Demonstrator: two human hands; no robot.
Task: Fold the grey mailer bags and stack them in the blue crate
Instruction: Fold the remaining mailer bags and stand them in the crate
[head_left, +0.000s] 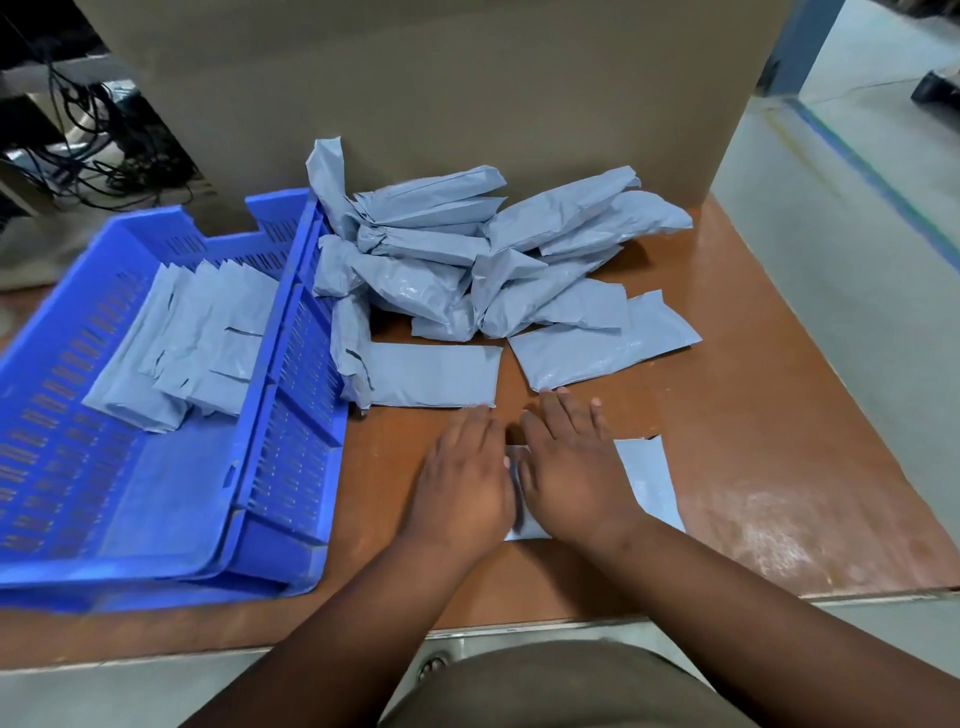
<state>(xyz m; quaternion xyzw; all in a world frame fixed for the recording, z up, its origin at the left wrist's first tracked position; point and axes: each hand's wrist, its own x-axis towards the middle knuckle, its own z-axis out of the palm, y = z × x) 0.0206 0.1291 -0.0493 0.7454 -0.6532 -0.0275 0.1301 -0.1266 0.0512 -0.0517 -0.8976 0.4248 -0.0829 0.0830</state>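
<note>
- Head view: I see both hands flat, fingers straight, pressing one grey mailer bag (647, 480) onto the brown table (779, 415) near its front edge.
- left hand (462, 480) covers the bag's left part, right hand (574, 470) the middle; the bag's right end shows bare.
- blue crate (291, 467) sits at left, folded bags (192, 338) stacked overlapping inside.
- Loose pile of bags (467, 260) lies behind the hands, against a cardboard box (415, 78).

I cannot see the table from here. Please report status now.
Left hand and right hand flat, pressing one grey mailer bag. Folded bags already in blue crate. Unfolded pile waiting behind.
</note>
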